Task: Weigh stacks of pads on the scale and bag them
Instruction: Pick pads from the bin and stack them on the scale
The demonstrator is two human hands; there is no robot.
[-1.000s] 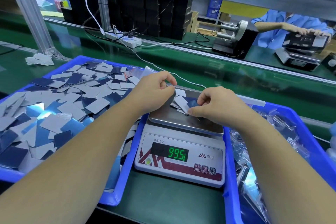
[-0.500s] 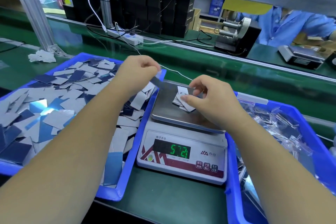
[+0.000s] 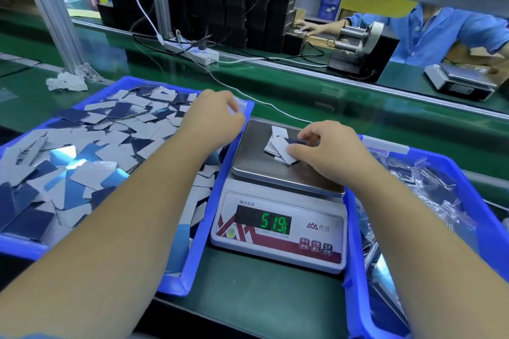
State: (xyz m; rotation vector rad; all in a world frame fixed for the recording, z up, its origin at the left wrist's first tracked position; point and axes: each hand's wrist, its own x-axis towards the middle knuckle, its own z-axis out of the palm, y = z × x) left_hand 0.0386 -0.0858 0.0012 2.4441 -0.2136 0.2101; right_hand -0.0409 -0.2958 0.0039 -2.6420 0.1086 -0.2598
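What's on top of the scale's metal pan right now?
On the scale pan lies a small loose stack of pads, grey-white with a dark blue one on top. The right hand pinches them at their right edge, covering that part.

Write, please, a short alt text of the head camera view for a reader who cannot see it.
A person's right hand pinches a small stack of pads on the steel pan of a digital scale. The left hand is over a blue tray of loose pads; another blue tray holds bagged pads.
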